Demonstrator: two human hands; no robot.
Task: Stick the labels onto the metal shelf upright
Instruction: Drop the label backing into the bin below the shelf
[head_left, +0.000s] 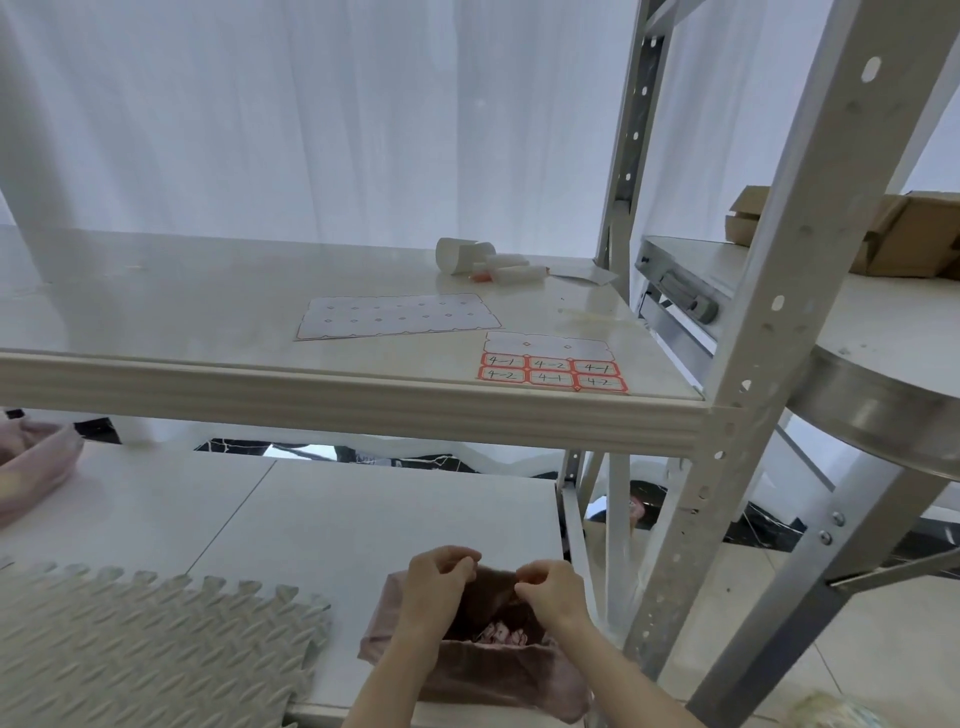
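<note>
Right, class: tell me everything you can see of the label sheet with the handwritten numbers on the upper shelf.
The label sheet lies flat on the upper shelf board, near its front right corner, close to the metal upright. It looks like thin paper. Its far part is bare white backing with small red diamonds; the near part keeps six red-bordered labels in two rows, handwritten 4-1, 4-2, 4-1, then 4-2, 4-1, 4-2. Neither hand touches it.

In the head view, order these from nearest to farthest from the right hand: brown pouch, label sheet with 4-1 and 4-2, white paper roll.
1. brown pouch, held open by the right hand, on the lower shelf.
2. label sheet, front right of the upper shelf.
3. white paper roll, at the back of that shelf.
</note>
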